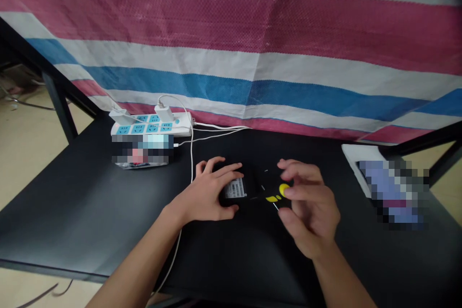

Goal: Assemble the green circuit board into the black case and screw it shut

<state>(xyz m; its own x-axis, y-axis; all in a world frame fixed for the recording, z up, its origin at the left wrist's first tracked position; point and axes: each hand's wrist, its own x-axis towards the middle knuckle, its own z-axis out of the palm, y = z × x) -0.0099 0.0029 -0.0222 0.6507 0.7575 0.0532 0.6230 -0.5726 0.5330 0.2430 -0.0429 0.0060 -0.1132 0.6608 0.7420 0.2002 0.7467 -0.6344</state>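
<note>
Okay, black box [262, 180] lies flat on the black table [72, 211], nearer than and right of the white power strip [151, 124]. Outline's hard to read, black on black. Long axis looks approx L–R, w/ white label [235, 187] at left end and yellow marks [271, 198] toward right end; exact edges can't be told.

L hand [205, 190] is spread wide, palm down over the left end, fingers curved to far edge, thumb at near edge: open, pressing rather than gripping. R hand [310, 207] is half curled over the right end, fingers at yellow disc [284, 189]; can't tell if it's pinched or only touched. Thin white bit [275, 206] shows just below the marks, unclear what.

Handling tip: flat L palm is good, keeps box from sliding; R fingertips alone give finer control.

Far left: blue-socketed strip w/ white chargers [121, 116] plugged in, white cable [191, 154] running down past L hand. Pixelated packet [140, 151] sits just near of strip. Right: pixelated item [393, 192] on white sheet [352, 159]. Striped tarp [231, 72] hangs behind.
</note>
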